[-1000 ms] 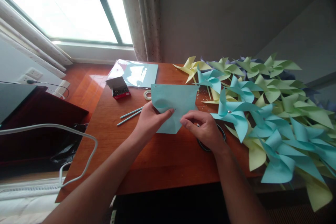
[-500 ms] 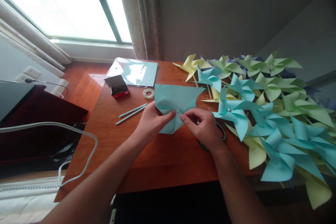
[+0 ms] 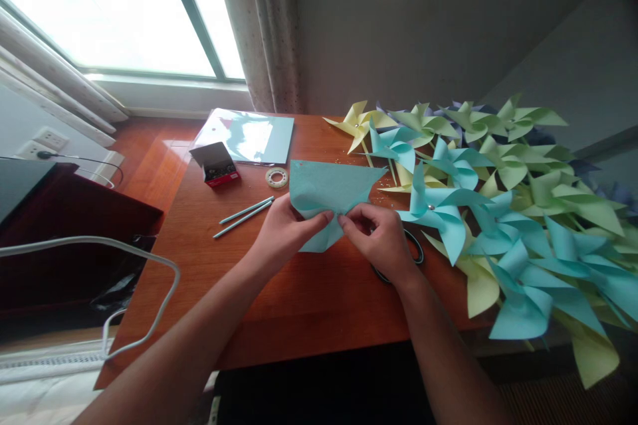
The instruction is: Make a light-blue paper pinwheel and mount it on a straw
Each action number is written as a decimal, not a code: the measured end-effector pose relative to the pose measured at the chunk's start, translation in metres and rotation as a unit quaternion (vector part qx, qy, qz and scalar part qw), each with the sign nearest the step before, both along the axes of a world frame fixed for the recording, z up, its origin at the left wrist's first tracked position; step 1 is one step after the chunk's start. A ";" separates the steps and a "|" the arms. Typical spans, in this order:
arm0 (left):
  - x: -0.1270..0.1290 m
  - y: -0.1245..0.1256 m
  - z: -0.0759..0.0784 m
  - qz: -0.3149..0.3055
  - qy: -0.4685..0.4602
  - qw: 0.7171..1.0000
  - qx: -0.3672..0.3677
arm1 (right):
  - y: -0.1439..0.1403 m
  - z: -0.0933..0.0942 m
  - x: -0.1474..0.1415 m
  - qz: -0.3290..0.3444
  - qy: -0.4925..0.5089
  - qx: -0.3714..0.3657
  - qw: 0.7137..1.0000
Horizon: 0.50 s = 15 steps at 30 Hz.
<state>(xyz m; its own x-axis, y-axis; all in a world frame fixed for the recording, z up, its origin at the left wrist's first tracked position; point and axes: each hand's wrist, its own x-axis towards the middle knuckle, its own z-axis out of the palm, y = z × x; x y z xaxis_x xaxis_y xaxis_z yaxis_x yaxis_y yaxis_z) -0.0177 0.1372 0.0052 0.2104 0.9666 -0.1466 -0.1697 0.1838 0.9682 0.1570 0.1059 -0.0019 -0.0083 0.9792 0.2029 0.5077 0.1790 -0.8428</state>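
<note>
One blue sheet (image 3: 331, 180) is pinched mid-frame by the left hand (image 3: 285, 227) and right hand (image 3: 379, 236); any lettering on the red box (image 3: 224, 180), left of centre, seems unreadable.

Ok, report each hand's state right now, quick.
Left hand: closed, holding the blue paper, thumb on top.
Right hand: closed on the same paper, thumb tip close to the left thumb's.
</note>
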 end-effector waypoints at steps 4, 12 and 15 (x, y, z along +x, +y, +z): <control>0.000 0.001 0.000 -0.013 -0.016 1.000 0.002 | 0.000 -0.001 0.000 -0.002 -0.001 -0.001 1.000; 0.000 0.002 -0.003 0.028 0.037 0.999 -0.002 | 0.000 0.004 0.002 0.021 0.024 0.007 0.999; -0.003 0.003 -0.002 0.034 0.034 0.998 -0.034 | 0.000 0.004 0.004 -0.027 0.089 0.003 0.996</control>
